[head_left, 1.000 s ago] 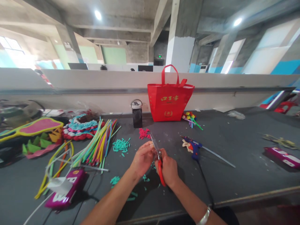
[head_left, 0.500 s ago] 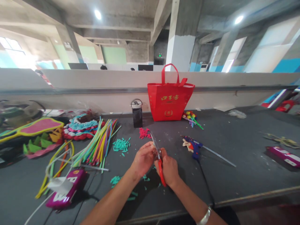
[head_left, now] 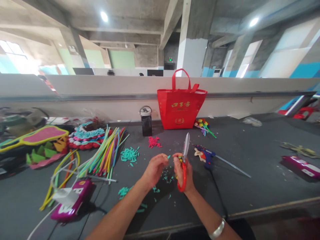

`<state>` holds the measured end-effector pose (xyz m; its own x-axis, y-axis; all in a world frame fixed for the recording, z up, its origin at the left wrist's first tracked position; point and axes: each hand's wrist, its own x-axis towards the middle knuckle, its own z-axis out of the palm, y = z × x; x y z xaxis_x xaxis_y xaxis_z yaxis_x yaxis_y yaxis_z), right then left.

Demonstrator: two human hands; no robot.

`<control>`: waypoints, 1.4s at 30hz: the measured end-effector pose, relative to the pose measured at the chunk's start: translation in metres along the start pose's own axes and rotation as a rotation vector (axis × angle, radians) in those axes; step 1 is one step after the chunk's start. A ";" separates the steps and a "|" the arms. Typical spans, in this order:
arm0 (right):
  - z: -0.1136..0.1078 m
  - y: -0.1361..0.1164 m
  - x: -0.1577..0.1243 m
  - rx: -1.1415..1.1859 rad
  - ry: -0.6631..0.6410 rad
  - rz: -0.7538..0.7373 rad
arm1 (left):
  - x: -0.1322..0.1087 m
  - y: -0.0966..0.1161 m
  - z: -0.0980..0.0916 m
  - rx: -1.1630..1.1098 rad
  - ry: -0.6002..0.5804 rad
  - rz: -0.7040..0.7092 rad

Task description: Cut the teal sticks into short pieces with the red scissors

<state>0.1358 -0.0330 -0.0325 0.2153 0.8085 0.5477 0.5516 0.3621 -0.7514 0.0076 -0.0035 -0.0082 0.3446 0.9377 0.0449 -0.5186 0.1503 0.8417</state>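
My right hand grips red-handled scissors, blades pointing up and away. My left hand hovers just left of them, fingers pinched on a tiny teal piece at the fingertips. Both hands are above the dark table, over scattered teal scraps. A pile of teal cut pieces lies further left, and a small red pile sits behind the hands.
A bundle of coloured sticks fans out at left beside foam decorations. A blue glue gun lies right of the scissors. A red tote bag and a dark bottle stand at the back. Purple packets lie at both sides.
The hands have parted. My right hand swung the scissors to the right, the blades now pointing upward, and my left hand drew back left with a small teal piece.
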 end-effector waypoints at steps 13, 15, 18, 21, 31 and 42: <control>-0.003 -0.001 0.003 0.088 -0.094 -0.016 | -0.002 -0.005 0.001 0.145 0.006 -0.038; -0.003 -0.002 0.003 0.084 -0.092 -0.050 | -0.002 -0.004 0.001 0.142 -0.013 -0.064; -0.004 -0.002 0.003 0.069 -0.088 -0.102 | -0.002 -0.002 0.000 0.140 -0.061 -0.110; -0.004 -0.001 0.002 0.054 -0.078 -0.119 | -0.002 0.000 0.000 0.142 -0.097 -0.127; -0.004 0.008 0.004 -0.002 0.045 -0.001 | 0.001 -0.002 -0.005 0.394 -0.057 -0.046; 0.001 0.006 0.006 -0.037 0.005 -0.032 | -0.001 0.007 0.000 0.646 0.079 0.325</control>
<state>0.1398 -0.0249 -0.0341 0.2006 0.7944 0.5733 0.5874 0.3708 -0.7194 0.0041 -0.0039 -0.0025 0.1818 0.9267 0.3289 -0.0111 -0.3325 0.9430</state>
